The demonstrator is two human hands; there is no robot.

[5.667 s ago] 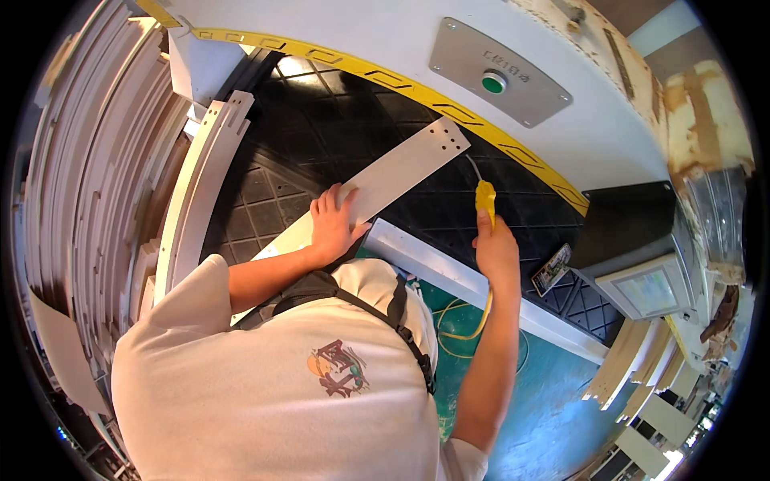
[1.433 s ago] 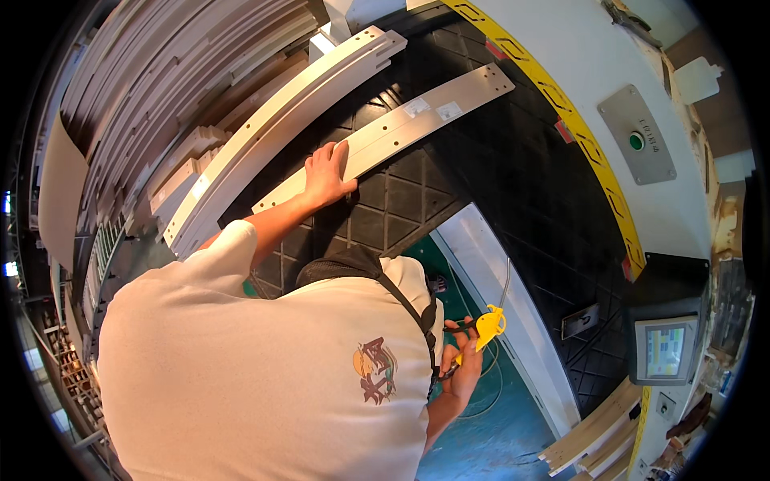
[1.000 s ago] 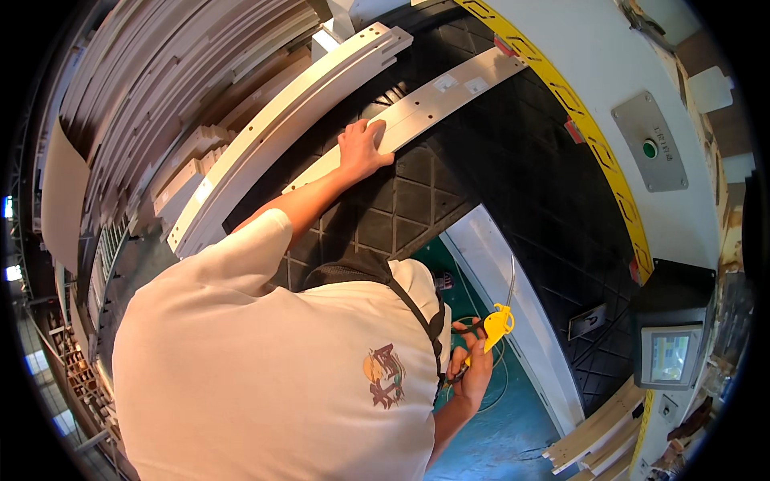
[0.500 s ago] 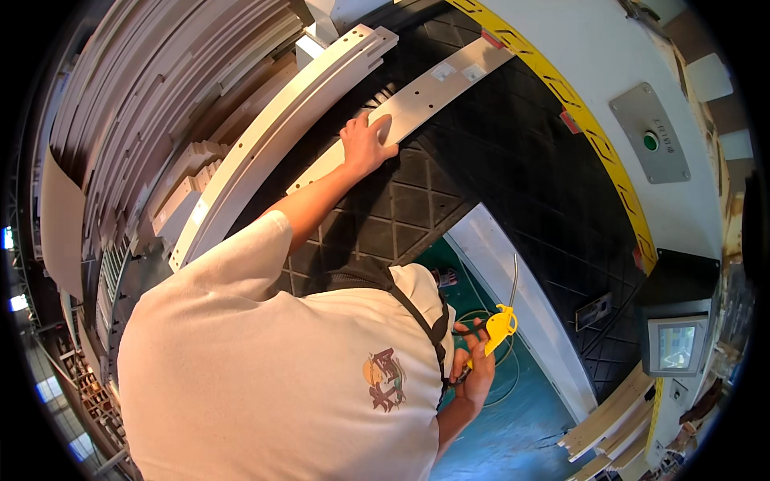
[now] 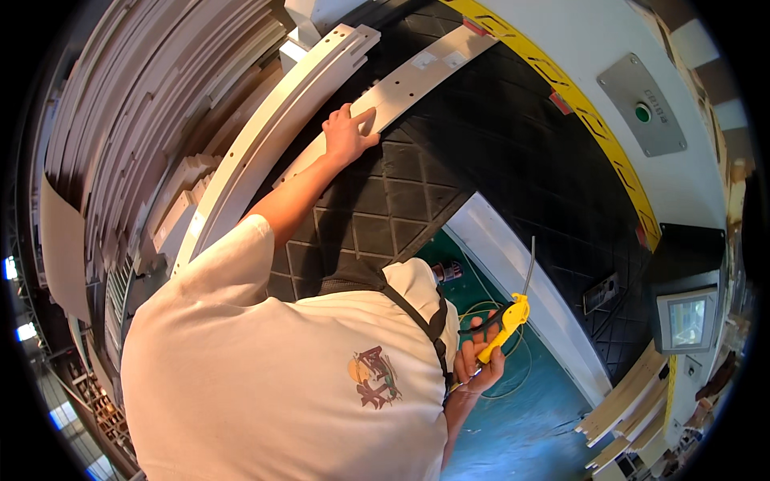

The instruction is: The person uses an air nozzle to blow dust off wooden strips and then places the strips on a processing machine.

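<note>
My left hand is stretched across a long, pale wooden board, its fingers over the far edge and thumb at the near edge. The board has dark holes and two small white labels near its far end. At the lower right, my right hand is wrapped round the handle of a yellow air blow gun. Its thin metal nozzle points up and away. A coiled hose shows beside and below that hand.
Curved-looking pale boards lie left of my arm, with large stacks beyond. A black tiled surface stretches ahead, bordered by a yellow strip. On the right are a green button panel, a screen and more boards.
The blow gun in my right hand has moved a little to the right, and its nozzle now leans to the right. My left hand stays on the board. The view has shifted slightly.
</note>
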